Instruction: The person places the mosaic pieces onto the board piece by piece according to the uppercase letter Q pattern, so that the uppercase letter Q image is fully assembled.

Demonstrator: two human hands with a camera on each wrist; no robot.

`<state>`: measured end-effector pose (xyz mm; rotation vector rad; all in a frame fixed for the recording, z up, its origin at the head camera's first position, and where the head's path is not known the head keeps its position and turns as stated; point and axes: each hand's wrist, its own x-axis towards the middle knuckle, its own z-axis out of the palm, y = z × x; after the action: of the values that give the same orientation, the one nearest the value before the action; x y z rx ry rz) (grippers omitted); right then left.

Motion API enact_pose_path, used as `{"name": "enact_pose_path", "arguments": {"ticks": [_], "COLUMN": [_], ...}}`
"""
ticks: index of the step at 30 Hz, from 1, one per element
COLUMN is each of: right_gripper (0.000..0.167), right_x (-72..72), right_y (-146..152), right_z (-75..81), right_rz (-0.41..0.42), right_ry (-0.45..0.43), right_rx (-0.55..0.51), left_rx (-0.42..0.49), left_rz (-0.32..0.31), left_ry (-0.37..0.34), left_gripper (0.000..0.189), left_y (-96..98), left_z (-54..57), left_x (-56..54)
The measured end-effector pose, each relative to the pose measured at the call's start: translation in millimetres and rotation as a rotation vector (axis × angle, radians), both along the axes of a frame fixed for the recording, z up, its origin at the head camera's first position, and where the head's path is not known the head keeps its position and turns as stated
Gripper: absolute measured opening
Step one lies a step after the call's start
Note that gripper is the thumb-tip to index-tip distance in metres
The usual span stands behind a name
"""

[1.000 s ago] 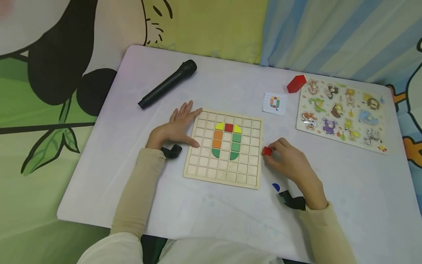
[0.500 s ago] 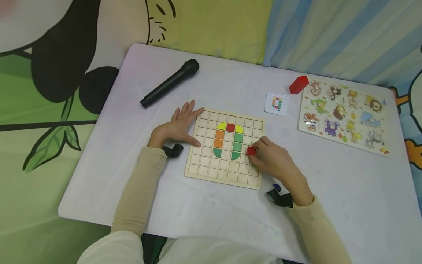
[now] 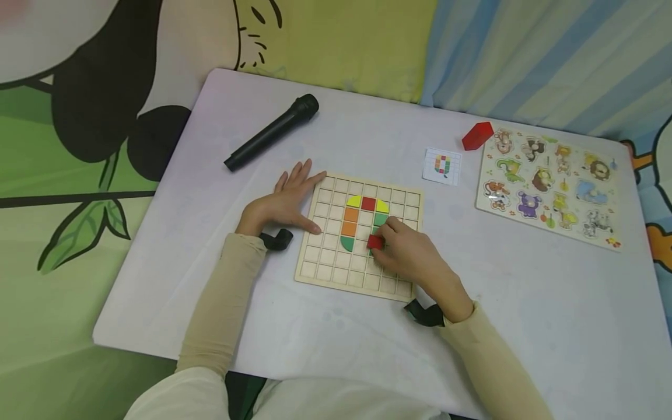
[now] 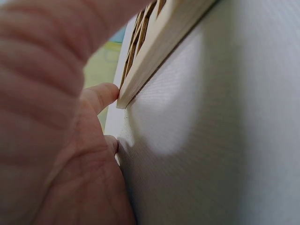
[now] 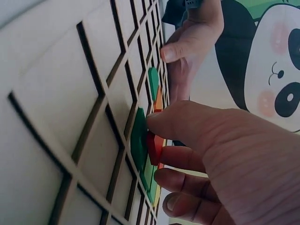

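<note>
A square wooden grid board lies on the table, with a ring of yellow, orange, green and red tiles set in its cells. My left hand lies at the board's left edge, fingers spread, thumb over the rim. In the left wrist view one fingertip touches the board's corner. My right hand pinches a red square tile between thumb and fingers, over the ring's lower right. The right wrist view shows that tile close beside a green rounded tile. Some green tiles are partly hidden by the right hand.
A small pattern card lies beyond the board. Farther right are a red block and an animal puzzle board. A black microphone lies at the back left. A black wrist-worn piece sits by each wrist.
The right hand has carried the red tile leftward from beside the board to over the ring. The blue half-round tile on the table is now hidden beneath the right arm. The left hand stays put.
</note>
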<state>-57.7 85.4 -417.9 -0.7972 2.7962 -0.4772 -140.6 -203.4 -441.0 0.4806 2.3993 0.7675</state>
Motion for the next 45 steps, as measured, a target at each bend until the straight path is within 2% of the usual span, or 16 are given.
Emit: {"name": "enact_pose_path", "arguments": {"ticks": [8,14,34,45], "right_gripper": [0.025,0.022,0.024,0.027], "right_x": [0.9,1.1,-0.2,3.2], "right_y": [-13.1,-17.8,-15.4,1.2], "right_z": [-3.2,-4.6,-1.8,-0.5], "right_rz": [0.087,0.116,0.093,0.023], "right_ry": [0.053,0.048,0.022,-0.010], "right_rx": [-0.025,-0.034,-0.012,-0.008], "left_rx": [-0.009,-0.019,-0.027,-0.022], "left_rz": [-0.010,-0.009,-0.010,-0.007], "left_ry": [0.000,-0.003,-0.002,0.000], "left_gripper": [0.129,0.128,0.128,0.128], "left_y": [0.6,-0.1,1.4,0.4], "left_z": [-0.2,-0.1,0.6,0.1], "left_x": [0.0,-0.1,-0.5,-0.3]}}
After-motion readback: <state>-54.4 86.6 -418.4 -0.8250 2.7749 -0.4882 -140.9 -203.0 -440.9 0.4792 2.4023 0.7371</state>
